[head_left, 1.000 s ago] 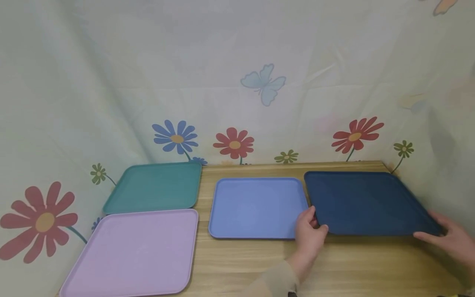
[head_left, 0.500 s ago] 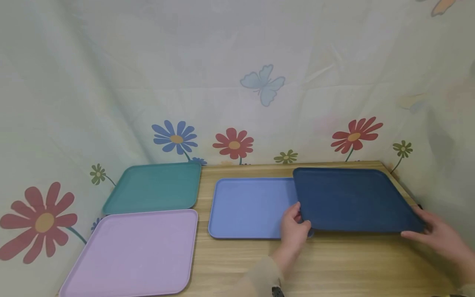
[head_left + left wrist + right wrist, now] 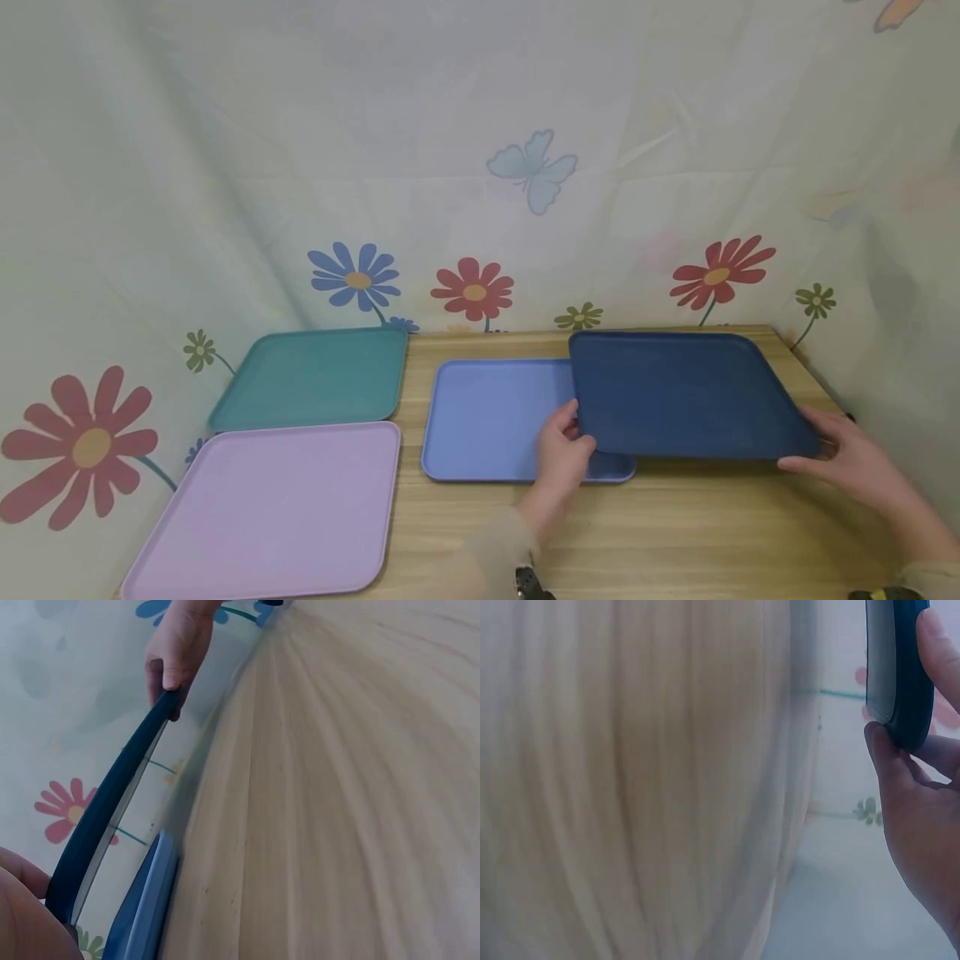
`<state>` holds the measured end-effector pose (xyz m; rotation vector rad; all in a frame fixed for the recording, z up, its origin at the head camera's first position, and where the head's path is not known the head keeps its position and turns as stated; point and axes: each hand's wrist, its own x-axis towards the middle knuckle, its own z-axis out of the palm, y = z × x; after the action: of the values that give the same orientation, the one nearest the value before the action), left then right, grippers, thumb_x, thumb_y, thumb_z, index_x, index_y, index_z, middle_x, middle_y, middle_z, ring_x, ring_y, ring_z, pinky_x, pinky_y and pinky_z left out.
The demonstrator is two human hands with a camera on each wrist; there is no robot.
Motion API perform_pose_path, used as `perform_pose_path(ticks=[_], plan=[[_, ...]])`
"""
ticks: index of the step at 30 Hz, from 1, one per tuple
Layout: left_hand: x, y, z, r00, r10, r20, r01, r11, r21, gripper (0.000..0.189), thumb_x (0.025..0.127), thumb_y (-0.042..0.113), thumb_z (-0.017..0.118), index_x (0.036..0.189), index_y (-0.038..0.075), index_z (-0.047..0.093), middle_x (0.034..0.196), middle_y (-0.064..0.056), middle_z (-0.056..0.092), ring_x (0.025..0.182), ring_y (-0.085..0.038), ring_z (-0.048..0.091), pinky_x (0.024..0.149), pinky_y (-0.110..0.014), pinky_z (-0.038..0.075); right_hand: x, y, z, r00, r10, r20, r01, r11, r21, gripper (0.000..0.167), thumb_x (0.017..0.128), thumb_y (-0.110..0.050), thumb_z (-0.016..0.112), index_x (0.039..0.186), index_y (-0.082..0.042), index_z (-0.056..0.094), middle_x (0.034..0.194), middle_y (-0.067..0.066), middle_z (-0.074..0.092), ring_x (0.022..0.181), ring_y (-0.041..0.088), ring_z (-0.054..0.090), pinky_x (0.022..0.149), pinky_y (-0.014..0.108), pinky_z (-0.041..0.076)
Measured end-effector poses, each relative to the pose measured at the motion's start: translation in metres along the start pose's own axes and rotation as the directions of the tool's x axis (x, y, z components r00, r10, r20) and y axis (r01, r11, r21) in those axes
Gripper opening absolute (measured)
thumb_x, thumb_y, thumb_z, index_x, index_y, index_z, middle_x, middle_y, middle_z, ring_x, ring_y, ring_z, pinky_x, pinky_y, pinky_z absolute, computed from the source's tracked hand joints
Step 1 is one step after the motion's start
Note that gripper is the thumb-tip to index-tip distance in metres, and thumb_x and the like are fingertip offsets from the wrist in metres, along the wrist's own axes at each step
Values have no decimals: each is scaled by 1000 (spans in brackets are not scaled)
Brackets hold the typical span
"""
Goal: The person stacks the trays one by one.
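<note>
A dark navy tray [image 3: 686, 396] is held above the tabletop between both hands, its left part over the light blue tray [image 3: 487, 421]. My left hand [image 3: 561, 454] grips its near left corner, thumb at the near edge. At the near right corner my right hand [image 3: 847, 462] pinches the rim. In the left wrist view, the navy tray [image 3: 112, 802] is seen edge-on, with a gap between it and the blue tray [image 3: 150, 900] below. The right wrist view has the right hand [image 3: 922, 817] around the navy tray's end [image 3: 911, 682].
To the left, a teal tray [image 3: 311, 379] lies behind a larger lilac tray [image 3: 270, 512], both flat on the wooden table [image 3: 697, 533]. A flower-printed cloth [image 3: 420, 167] hangs behind the table and along its sides.
Both hands have carried the navy tray leftward and slightly up in the head view, so that it now covers the right part of the light blue tray. The other trays stay put.
</note>
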<state>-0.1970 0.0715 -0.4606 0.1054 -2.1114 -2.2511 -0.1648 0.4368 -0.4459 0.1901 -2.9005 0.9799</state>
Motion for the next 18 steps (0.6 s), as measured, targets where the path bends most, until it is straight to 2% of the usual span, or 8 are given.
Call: perform_pose_path(ticks=[3,7,9,11,13,15,16,18], plan=[[3,1,-8,1000,5,-13,-4,1000,22,62,70,-16,59,131,-6,60,120,-14,62,99,-21,59,77,-29,53,3,-6,3,1000,-16,10,16,1000,0,93,80,-15,84,138,28,25,128,49,32,110,63,41,69,4,38],[4,3,-17,1000,6,-14,-6,999,36,62,70,-16,58,131,-6,59,124,-17,61,101,-24,60,77,-30,53,4,-14,7,998,-61,-36,60,998,-33,93,73,-16,88,134,28,33,123,49,38,106,62,45,68,1,34],[4,4,-22,1000,7,-22,-6,999,46,62,70,-15,58,131,-6,60,123,-18,62,101,-25,60,77,-30,54,5,-19,10,998,-55,-41,53,998,-44,95,72,-18,89,135,27,34,123,49,38,105,62,46,69,4,37],[5,4,-27,1000,9,-29,-8,998,55,61,70,-15,58,131,-7,60,120,-18,63,101,-27,61,77,-31,54,6,-25,11,999,-37,-26,36,998,-47,97,74,-21,89,137,26,33,125,49,36,107,62,45,75,17,50],[6,3,-32,999,6,-35,-4,998,56,62,69,-16,57,131,-7,60,116,-18,64,100,-27,61,76,-31,54,7,-32,12,1000,-14,-9,14,999,-52,98,75,-24,88,139,25,31,127,48,34,108,63,45,81,38,55],[8,2,-36,999,12,-39,-9,998,60,62,68,-16,57,130,-7,60,114,-18,64,99,-27,62,75,-30,54,7,-38,13,1000,2,0,-2,998,-58,100,76,-26,87,140,24,29,128,48,33,109,64,46,84,58,50],[8,2,-38,999,12,-37,-9,998,60,63,68,-16,57,130,-7,60,112,-17,64,99,-27,62,75,-30,54,7,-40,14,1000,6,1,-6,998,-59,100,77,-27,87,140,24,29,128,48,33,109,64,45,85,63,46],[9,2,-42,999,7,-35,-6,999,40,63,68,-16,56,131,-7,59,111,-17,64,99,-27,61,74,-29,53,8,-43,17,1000,5,-6,-5,999,-54,100,76,-27,87,140,24,30,128,47,33,109,64,46,86,64,46]])
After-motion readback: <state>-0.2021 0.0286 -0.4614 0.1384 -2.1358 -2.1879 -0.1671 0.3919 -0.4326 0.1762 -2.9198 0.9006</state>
